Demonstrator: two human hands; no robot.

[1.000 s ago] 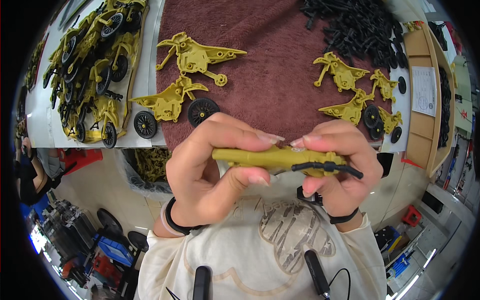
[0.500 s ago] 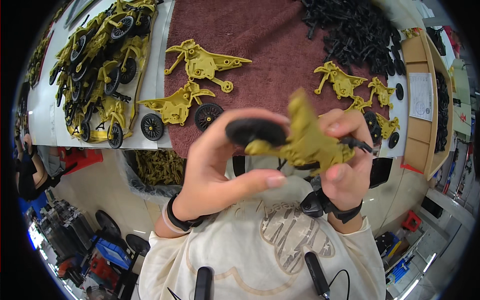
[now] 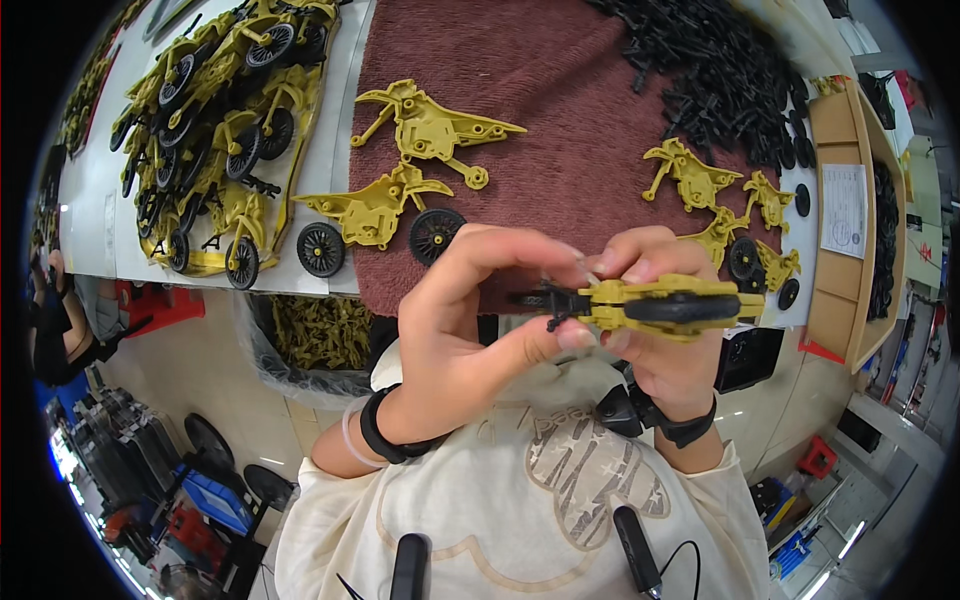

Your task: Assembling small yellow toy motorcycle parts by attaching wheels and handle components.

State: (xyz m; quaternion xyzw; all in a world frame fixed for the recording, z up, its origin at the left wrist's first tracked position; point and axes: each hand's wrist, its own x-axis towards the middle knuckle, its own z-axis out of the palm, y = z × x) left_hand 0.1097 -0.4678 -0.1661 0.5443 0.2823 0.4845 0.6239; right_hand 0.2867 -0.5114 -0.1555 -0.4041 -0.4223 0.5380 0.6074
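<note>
Between both hands, above the near edge of the table, is a yellow toy motorcycle (image 3: 606,306) with black wheels, seen edge-on. One black wheel (image 3: 690,307) lies toward the right, and black handlebar-like parts stick out at its left. My left hand (image 3: 480,310) pinches the left end between thumb and fingertips. My right hand (image 3: 665,345) grips the yellow body from the right, its fingers curled around it. Beyond the left hand, a yellow half-body (image 3: 362,208) lies with a loose black wheel (image 3: 437,236) beside it and another wheel (image 3: 321,249) at its other end.
Finished-looking toy motorcycles (image 3: 215,130) are heaped at left. Another yellow half-body (image 3: 430,125) rests on the brown cloth (image 3: 560,130). Small black parts (image 3: 705,75) are piled far right, by yellow pieces (image 3: 692,175) and a cardboard box (image 3: 838,240). A lined bin (image 3: 318,335) of yellow parts stands below.
The toy motorcycle has turned: its wheel, earlier at the left hand, now lies to the right. My left fingers have closed onto the end with the black parts.
</note>
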